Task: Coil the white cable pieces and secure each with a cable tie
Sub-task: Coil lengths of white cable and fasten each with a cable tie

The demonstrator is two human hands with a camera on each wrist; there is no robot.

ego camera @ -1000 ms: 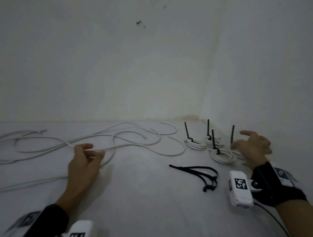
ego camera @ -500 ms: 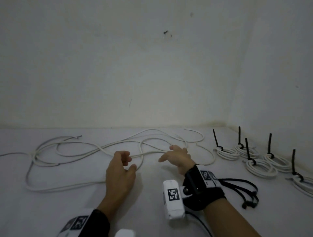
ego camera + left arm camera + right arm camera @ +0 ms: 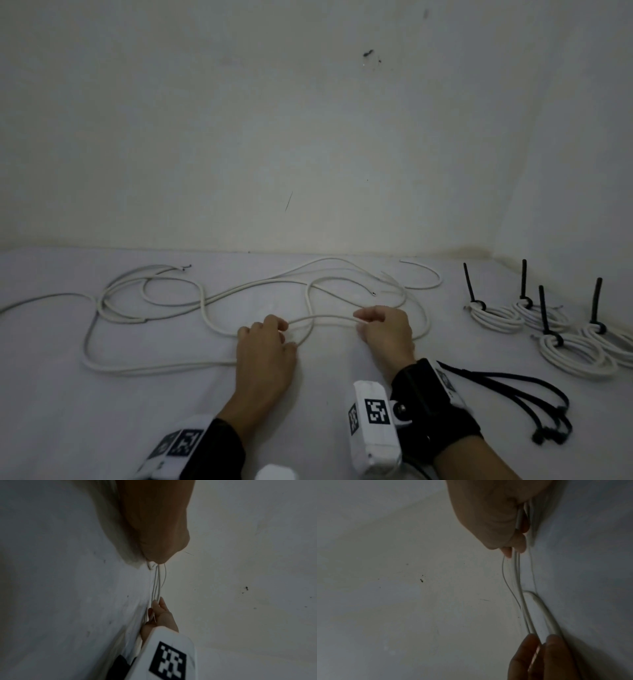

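Several loose white cable pieces [image 3: 212,298] lie tangled across the white surface. My left hand [image 3: 282,331] pinches one strand of white cable [image 3: 322,319] with curled fingers. My right hand [image 3: 362,322] grips the same strand a short way to the right. Between the two hands the strand arches slightly above the surface. In the right wrist view the cable [image 3: 518,582] runs from my right hand's fingers [image 3: 520,543] down to my left hand's fingertips [image 3: 530,646]. The left wrist view shows the strands [image 3: 157,582] stretched between both hands.
Several coiled white bundles [image 3: 496,317], each with an upright black cable tie [image 3: 470,284], sit at the right near the wall corner. Loose black cable ties [image 3: 507,394] lie just right of my right wrist. The wall [image 3: 308,154] rises behind the cables.
My right hand has moved left from the tied bundles to the loose cable and taken hold of the strand. My left hand stays on the cable. The view has turned left.
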